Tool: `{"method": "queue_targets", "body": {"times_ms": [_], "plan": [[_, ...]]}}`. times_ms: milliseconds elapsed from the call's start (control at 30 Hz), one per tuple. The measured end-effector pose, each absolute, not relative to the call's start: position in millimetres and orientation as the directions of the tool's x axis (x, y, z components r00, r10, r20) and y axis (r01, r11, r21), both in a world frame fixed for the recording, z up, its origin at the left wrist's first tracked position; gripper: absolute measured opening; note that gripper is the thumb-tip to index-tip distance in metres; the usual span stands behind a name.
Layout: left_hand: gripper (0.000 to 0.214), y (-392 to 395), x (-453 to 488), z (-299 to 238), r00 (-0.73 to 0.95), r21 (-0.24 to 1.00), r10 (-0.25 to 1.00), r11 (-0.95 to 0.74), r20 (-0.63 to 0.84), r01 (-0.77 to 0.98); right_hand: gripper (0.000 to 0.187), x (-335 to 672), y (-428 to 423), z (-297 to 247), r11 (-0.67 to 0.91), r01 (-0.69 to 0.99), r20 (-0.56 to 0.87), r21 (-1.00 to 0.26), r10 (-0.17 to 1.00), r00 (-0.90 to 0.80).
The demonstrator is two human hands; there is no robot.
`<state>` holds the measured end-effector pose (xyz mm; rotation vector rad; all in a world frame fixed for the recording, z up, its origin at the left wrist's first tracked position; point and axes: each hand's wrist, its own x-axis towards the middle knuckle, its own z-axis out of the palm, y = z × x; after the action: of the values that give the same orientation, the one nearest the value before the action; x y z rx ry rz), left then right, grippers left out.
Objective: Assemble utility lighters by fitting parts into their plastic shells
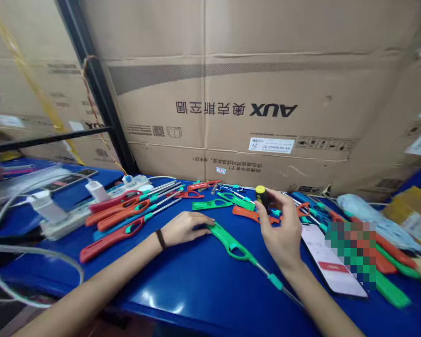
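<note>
The left hand (186, 228), extended from the near left, pinches the handle end of a green lighter (225, 238) at centre, over a blue table (196, 281). The right hand (284, 229) — raised, thumb leftward — grips a black-and-yellow tool (262, 196), yellow end up.

A glossy blue table (203, 285) carries a green lighter (228, 238) at its middle. On the left lie red, orange and blue lighters (107, 243) beside a white power strip (61, 228); toward the back, loose plastic casings (210, 204); on the right, a lit phone (324, 252) and more lighters (389, 287).
</note>
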<state>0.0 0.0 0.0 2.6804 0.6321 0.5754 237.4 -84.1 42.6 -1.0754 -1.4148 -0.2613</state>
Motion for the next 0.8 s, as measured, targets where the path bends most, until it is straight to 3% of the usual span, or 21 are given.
{"method": "queue_targets", "body": {"times_ms": [167,433,633,800], "plan": [[0.028,7.4,20.6,-4.3,0.818,0.448,0.447,-0.853,0.362,0.268,0.028,205.1,-77.5,55.0,0.573,0.589,0.814,-0.57,0.487,0.315],[0.03,-0.5,26.8,-18.9,0.779,0.403,0.419,-0.885,0.466,0.235,0.036,204.6,-55.5,30.2,0.522,0.192,0.552,-0.831,0.735,0.393],[0.03,1.6,22.6,-21.9,0.77,0.37,0.401,-0.9,0.496,0.23,0.033,203.0,-58.0,19.6,0.548,0.117,0.547,-0.828,0.744,0.384],[0.029,-0.4,22.2,-19.0,0.762,0.406,0.437,-0.879,0.477,0.25,0.032,199.4,-63.1,22.0,0.553,0.164,0.569,-0.817,0.724,0.391]]}}
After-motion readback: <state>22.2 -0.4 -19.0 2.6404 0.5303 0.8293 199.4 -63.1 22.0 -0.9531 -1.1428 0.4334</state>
